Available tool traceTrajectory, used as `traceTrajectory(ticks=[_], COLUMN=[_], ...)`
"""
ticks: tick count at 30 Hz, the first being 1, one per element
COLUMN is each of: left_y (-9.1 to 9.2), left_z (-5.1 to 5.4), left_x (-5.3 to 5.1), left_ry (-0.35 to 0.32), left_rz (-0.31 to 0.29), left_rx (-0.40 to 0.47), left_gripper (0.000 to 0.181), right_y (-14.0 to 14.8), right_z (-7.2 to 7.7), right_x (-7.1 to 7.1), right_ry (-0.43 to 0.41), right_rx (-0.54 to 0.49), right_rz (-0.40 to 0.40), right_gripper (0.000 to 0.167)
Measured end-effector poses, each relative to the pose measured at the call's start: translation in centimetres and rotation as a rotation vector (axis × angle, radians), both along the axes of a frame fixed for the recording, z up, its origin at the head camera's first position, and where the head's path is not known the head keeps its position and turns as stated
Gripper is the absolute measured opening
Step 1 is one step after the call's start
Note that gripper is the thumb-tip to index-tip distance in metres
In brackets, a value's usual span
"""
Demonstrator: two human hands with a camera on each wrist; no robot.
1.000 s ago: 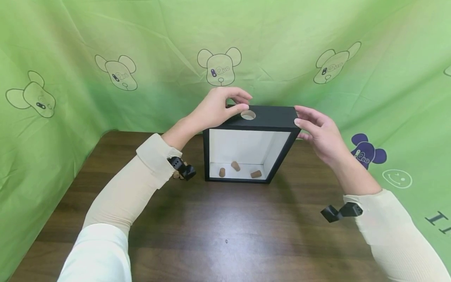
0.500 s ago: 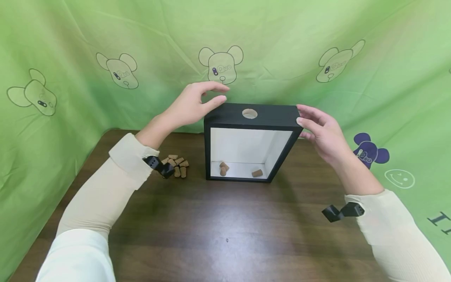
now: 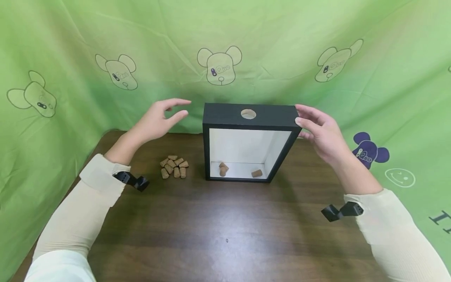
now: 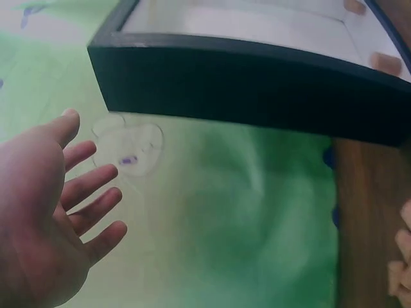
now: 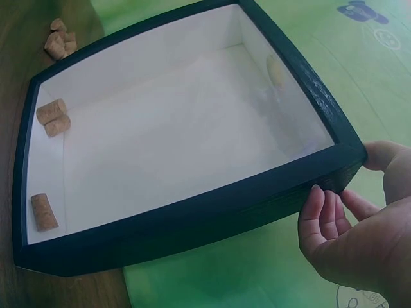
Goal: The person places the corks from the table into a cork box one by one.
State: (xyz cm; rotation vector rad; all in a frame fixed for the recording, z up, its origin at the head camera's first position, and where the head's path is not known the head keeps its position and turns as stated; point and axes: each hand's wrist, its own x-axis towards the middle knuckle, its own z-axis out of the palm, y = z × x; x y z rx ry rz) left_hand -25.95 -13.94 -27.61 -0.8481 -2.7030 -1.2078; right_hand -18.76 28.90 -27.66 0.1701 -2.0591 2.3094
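Observation:
A black box (image 3: 225, 114) with a clear front and white interior stands upright on the table. A round hole (image 3: 248, 114) opens in its top, and 3 corks (image 3: 257, 173) lie on its floor inside. My right hand (image 3: 322, 135) holds the box's upper right corner; in the right wrist view its fingertips (image 5: 314, 192) touch the side panel. Left of the box, my left hand (image 3: 156, 119) hovers in the air, holding nothing, its thumb and fingers spread apart. Below that hand lies a pile of corks (image 3: 174, 166) on the tabletop.
The brown wooden table (image 3: 225, 219) spreads in front of the box. Behind and at both sides hangs a green cloth (image 3: 267, 51) printed with bear heads. Small black cameras (image 3: 132, 181) are strapped to both wrists.
My left hand has moved left and away from the hole in the box top. A cork inside has shifted left against another one. My right hand stays at the corner.

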Motion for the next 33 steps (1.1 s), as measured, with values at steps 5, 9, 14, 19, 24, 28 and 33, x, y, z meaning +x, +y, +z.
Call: traceTrajectory(ticks=[5,9,14,19,24,28,33], left_y=[-1.9,-3.4,-5.2,-6.8,-8.3,-9.3,-10.1], left_z=[-2.1,-3.7,-5.6,-7.7,-10.4,-12.6,-15.0], left_x=[0.3,0.8,1.2,1.6,1.9,2.2,2.4], left_ry=[-0.023,-0.059,-0.087,-0.075,-0.075,-0.083,-0.101], left_rz=[0.032,0.066,0.106,0.118,0.145,0.163,0.183], left_rx=[0.018,0.046,0.07,0.109,0.139,0.165,0.2], left_gripper=[0.043,0.042,0.042,0.041,0.04,0.04,0.043], right_y=[-0.1,-0.2,-0.2,-0.1,-0.1,-0.2,-0.2], right_z=[-0.1,-0.2,-0.4,-0.4,-0.5,-0.5,-0.4], right_x=[-0.1,0.0,0.0,0.0,0.0,-0.1,-0.1], right_ry=[0.004,-0.002,-0.001,0.006,0.003,0.0,0.006], right_rx=[0.006,0.01,0.002,0.01,0.002,-0.005,0.015], right_rz=[0.0,-0.001,0.003,-0.006,-0.006,0.0,-0.023], right_gripper=[0.042,0.045,0.043,0.039,0.04,0.043,0.041])
